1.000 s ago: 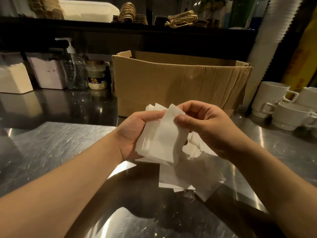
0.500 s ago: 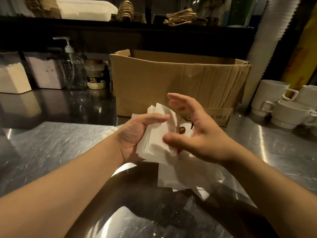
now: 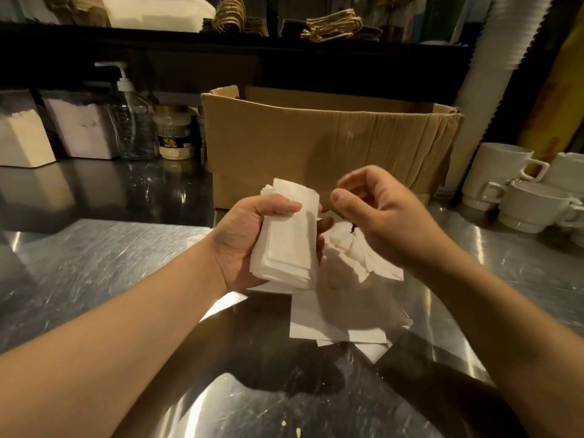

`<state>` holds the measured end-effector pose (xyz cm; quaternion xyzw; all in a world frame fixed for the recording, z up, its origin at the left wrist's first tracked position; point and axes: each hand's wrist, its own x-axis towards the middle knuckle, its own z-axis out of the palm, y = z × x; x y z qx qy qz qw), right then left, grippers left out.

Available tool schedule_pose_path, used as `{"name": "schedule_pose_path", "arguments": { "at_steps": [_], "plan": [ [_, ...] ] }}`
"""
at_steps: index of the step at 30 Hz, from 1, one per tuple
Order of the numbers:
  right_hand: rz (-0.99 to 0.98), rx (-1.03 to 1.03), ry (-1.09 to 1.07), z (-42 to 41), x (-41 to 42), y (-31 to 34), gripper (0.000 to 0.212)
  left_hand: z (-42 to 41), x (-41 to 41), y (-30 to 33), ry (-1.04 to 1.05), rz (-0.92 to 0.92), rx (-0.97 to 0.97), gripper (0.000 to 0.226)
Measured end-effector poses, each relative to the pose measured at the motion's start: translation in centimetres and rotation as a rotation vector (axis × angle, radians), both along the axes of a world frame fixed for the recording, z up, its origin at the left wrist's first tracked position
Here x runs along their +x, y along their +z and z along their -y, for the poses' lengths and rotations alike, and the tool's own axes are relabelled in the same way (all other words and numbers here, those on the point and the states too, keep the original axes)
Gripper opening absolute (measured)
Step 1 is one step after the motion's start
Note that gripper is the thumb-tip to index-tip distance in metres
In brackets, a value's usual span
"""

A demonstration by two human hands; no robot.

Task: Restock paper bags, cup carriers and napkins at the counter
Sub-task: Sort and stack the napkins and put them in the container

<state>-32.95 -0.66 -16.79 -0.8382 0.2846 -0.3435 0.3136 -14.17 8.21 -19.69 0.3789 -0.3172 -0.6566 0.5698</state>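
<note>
Napkins (image 3: 286,245) mid-frame, gripped as a stack in the left hand (image 3: 243,245); right hand (image 3: 384,216) hovers beside, fingers loosely curled, empty. Gathering step: next, probably lift loose napkins (image 3: 344,308) off the counter (image 3: 94,263).

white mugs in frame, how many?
4 at least, all on the counter at far right: one tall mug, one cut by the frame edge, two lower ones in front. More may be hidden beyond the edge.

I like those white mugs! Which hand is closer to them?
Right. The right hand hovers just left of the white mugs; the left hand is farther left.
</note>
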Motion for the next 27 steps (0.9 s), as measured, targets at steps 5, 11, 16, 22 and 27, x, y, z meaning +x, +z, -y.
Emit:
{"name": "schedule_pose_path", "arguments": {
  "at_steps": [5, 11, 16, 22, 27],
  "plan": [
    [-0.618, 0.04, -0.123, 1.3, -0.6, 0.9, 0.03, -0.1, -0.1, 0.5, 0.026, -0.09, -0.027, 0.065],
    [-1.001, 0.048, 0.01, 1.4, -1.9, 1.5, 0.049, 0.0, -0.1, 0.5, 0.056, -0.137, 0.003, 0.063],
    [-1.149, 0.057, 0.114, 1.4, -2.5, 1.5, 0.039, 0.2, 0.0, 0.4, 0.068, -0.106, 0.019, 0.074],
    [-1.079, -0.011, 0.158, 1.2, -2.2, 1.5, 0.025, 0.2, 0.0, 0.5, 0.074, -0.12, 0.024, 0.064],
    [-0.892, 0.005, 0.234, 1.1, -2.6, 1.9, 0.01, 0.2, 0.0, 0.5, 0.096, -0.104, 0.04, 0.066]
  ]
}}
